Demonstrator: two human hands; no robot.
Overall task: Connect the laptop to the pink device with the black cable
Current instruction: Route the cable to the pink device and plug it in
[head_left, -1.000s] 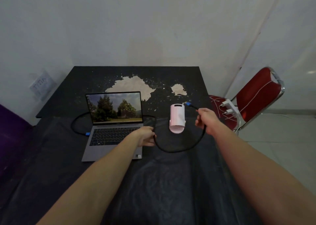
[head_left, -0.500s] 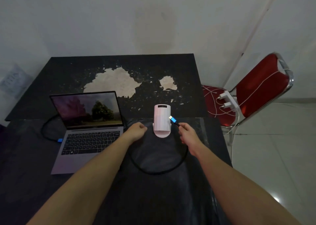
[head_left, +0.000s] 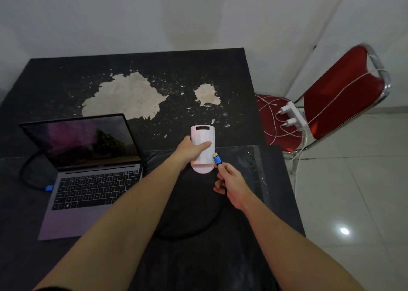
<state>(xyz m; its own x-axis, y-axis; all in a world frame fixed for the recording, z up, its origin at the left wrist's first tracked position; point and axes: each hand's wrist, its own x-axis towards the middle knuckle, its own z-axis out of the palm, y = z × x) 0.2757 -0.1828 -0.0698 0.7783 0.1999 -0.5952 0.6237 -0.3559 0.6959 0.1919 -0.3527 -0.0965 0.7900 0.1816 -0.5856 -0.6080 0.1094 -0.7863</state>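
The pink device [head_left: 202, 136] stands upright mid-table. My left hand [head_left: 191, 150] grips its left side, thumb across its front. My right hand [head_left: 229, 183] pinches the black cable [head_left: 194, 232] just behind its blue plug [head_left: 217, 159], which points up-left at the device's lower right edge, very close or touching. The cable loops on the table below the device. The open laptop [head_left: 92, 180] sits at the left, screen lit, with another blue plug [head_left: 49, 188] in its left side and black cable curving behind it.
The dark table [head_left: 154, 74] has pale patches of worn surface at the back. A red chair [head_left: 340, 105] stands to the right with a white power adapter [head_left: 292, 116] and white cords on its seat. White walls behind, tiled floor at right.
My left hand has moved from the table onto the pink device and gripped it. My right hand has lowered the blue plug toward the device's lower right edge. The view has shifted closer.
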